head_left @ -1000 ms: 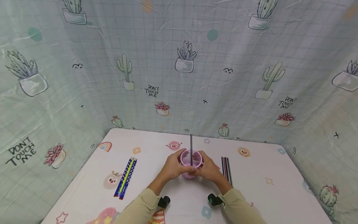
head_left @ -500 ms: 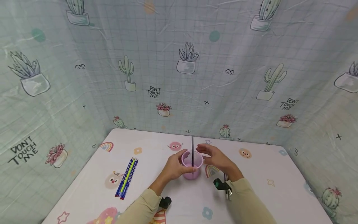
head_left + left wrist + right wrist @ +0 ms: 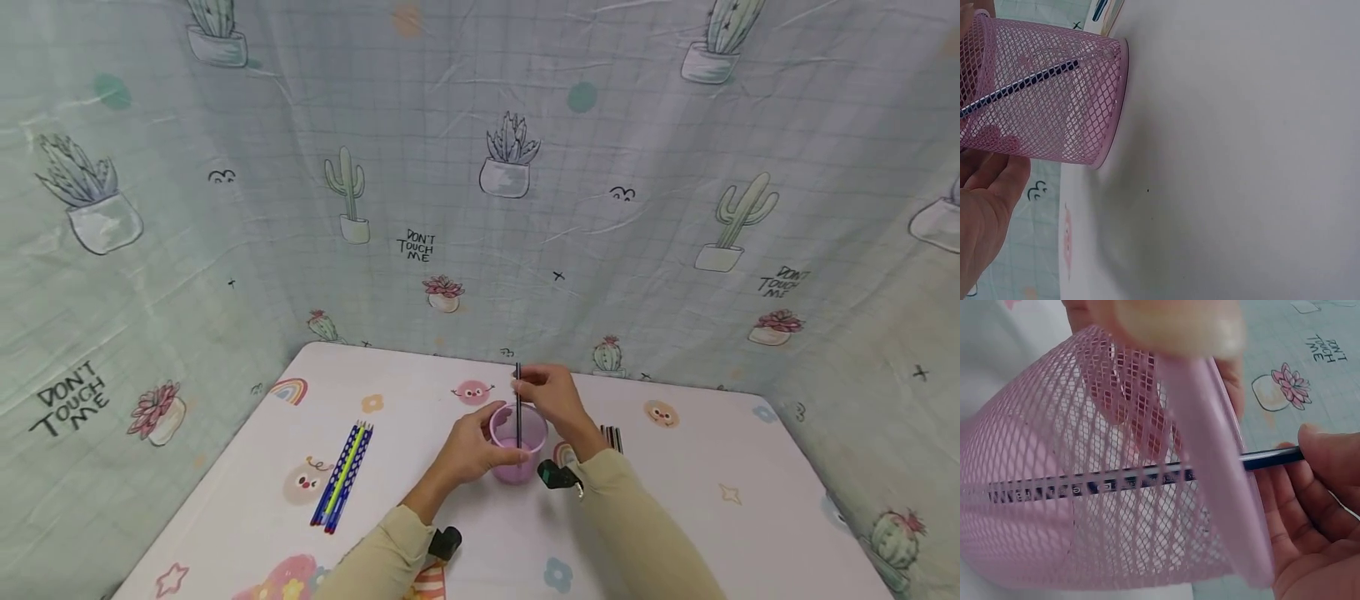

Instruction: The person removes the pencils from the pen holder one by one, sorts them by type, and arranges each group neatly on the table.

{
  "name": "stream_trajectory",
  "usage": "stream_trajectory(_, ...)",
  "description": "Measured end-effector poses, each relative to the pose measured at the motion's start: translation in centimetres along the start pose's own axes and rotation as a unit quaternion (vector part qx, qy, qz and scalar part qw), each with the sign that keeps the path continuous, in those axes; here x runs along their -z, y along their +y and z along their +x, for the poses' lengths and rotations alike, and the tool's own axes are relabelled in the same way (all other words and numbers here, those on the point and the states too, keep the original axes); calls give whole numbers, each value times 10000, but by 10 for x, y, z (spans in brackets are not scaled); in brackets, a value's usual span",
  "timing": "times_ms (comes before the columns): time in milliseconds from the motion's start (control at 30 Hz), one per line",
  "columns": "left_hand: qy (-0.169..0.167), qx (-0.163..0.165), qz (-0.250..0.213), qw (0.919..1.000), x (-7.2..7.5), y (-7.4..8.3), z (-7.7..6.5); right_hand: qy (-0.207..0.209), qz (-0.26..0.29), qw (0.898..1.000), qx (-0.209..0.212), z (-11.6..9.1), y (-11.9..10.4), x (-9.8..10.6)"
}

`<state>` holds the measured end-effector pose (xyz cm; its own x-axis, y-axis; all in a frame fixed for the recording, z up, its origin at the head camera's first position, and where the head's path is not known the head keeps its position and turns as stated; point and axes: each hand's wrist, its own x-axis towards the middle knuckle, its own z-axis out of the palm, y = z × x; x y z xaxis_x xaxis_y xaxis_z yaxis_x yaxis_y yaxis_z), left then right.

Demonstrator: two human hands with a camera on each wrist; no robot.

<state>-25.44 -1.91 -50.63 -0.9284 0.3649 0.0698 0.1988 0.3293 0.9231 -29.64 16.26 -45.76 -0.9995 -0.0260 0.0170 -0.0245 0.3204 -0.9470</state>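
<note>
A pink mesh pen cup (image 3: 512,475) stands on the table in front of me. My left hand (image 3: 467,447) holds it from the left, thumb across the front and fingers round the far side. One dark pencil (image 3: 518,421) stands inside the cup, its upper part rising above the rim. My right hand (image 3: 551,393) pinches the pencil near its top, over the cup's right back side. In the right wrist view, lettering shows on the pencil (image 3: 1272,457) through the mesh, and the right thumb (image 3: 1329,453) lies against its end. In the left wrist view, the cup's base (image 3: 1110,106) meets the tabletop.
A row of blue patterned pencils (image 3: 330,500) with a yellow-green one (image 3: 343,479) among them lies at the left. Several dark pencils (image 3: 611,437) lie at the right, partly hidden by the right forearm. A printed cloth backdrop (image 3: 450,208) rises behind the table.
My right hand has let go of the cup's right side, moved off to the right, then come back up to the pencil's top and pinched it. The left hand keeps its hold.
</note>
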Motion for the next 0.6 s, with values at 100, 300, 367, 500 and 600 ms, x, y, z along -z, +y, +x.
stream_trajectory(100, -5, -29, 47, 10000, 3, 0, -2, 137, -61, 9999, -9, 2, -3, -6)
stream_trajectory(300, 11, -54, -91, 9999, 2, 1, 0, 426, 55, 9989, 184, 5, -9, 2)
stream_trajectory(367, -6, -75, -130, 9999, 2, 0, 0, 521, 116, 9983, 251, 6, -13, 6)
stream_trajectory(500, -16, -69, -134, 9999, 1, -1, 1, 657, 230, 9968, 394, 9, -19, 15)
stream_trajectory(600, -12, -72, -149, 9999, 1, -2, 2, 715, 345, 9952, 580, 12, -25, 21)
